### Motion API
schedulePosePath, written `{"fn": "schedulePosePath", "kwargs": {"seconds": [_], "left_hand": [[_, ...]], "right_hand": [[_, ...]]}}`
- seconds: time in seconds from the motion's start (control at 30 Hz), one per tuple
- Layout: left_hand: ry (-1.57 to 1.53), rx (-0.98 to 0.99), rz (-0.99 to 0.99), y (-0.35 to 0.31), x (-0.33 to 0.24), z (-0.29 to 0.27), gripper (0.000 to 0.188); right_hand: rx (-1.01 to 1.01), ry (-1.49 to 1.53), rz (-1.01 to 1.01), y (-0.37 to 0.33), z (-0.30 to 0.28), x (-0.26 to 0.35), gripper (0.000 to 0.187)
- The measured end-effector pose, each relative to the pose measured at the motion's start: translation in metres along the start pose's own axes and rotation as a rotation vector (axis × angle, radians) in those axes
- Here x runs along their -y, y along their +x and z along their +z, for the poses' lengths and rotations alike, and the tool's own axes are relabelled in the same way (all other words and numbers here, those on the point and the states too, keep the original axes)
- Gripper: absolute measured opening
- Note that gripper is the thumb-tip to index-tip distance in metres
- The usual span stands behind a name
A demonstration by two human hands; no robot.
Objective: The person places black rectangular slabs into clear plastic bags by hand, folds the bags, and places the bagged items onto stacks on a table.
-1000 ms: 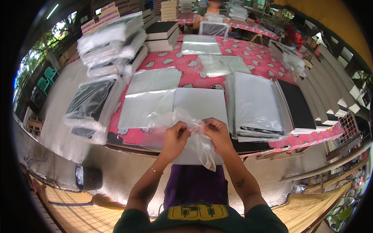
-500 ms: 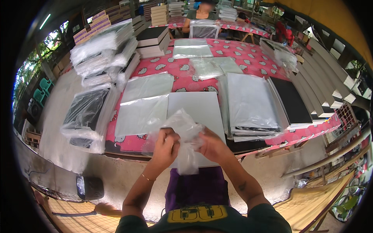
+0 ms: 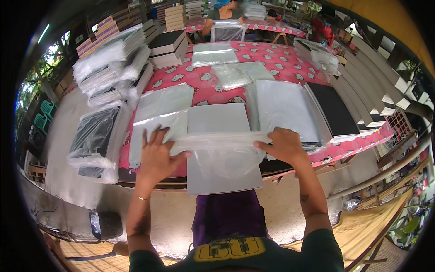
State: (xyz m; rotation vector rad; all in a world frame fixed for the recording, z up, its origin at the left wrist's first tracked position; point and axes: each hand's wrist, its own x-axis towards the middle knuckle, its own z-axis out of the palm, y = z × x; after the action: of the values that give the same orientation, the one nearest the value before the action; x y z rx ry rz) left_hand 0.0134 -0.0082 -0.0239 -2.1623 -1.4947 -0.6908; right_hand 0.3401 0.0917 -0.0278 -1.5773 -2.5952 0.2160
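Observation:
A clear plastic bag [image 3: 222,152] stretches crosswise between my hands, over a light grey board [image 3: 219,118] on the table. At the bag's left end is my left hand [image 3: 156,156], fingers spread and thumb pointing inward against the plastic. My right hand [image 3: 285,147] has its fingers curled at the bag's right end, with the plastic's edge between thumb and forefinger. The board's near end juts past the table edge toward my lap. Left of it lie flat clear plastic sleeves [image 3: 158,109], partly beneath my left hand.
A plastic-covered stack of pale boards [image 3: 285,109] and black-topped boards [image 3: 333,109] stand to the right. Plastic-wrapped bundles [image 3: 97,140] pile up at left. More sleeves [image 3: 213,54] lie farther back on the pink patterned cloth [image 3: 285,63]. Another person [image 3: 224,16] holds a wrapped frame-like item across the table.
The crumpled plastic bag has been spread out wide. My hands have moved apart, left hand to the left and right hand to the right. The view has shifted slightly.

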Motion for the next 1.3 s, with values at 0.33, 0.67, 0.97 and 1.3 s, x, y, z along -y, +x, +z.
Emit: {"fn": "schedulePosePath", "kwargs": {"seconds": [0.33, 0.67, 0.97, 1.3], "left_hand": [[-1.207, 0.448, -0.38, -0.006, -0.028, -0.014, 0.025], [-1.275, 0.493, -0.446, -0.054, -0.029, 0.033, 0.033], [-1.311, 0.821, -0.446, -0.082, 0.0, 0.047, 0.022], [-1.81, 0.349, -0.947, -0.105, -0.008, 0.034, 0.019]], "right_hand": [[0.411, 1.542, -0.283, -0.025, 0.055, -0.036, 0.044], [0.417, 2.765, 0.273, -0.038, 0.059, -0.016, 0.013], [0.198, 2.363, 0.376, -0.045, 0.08, -0.015, 0.022], [0.636, 2.321, -0.184, -0.072, 0.133, -0.056, 0.046]]}}
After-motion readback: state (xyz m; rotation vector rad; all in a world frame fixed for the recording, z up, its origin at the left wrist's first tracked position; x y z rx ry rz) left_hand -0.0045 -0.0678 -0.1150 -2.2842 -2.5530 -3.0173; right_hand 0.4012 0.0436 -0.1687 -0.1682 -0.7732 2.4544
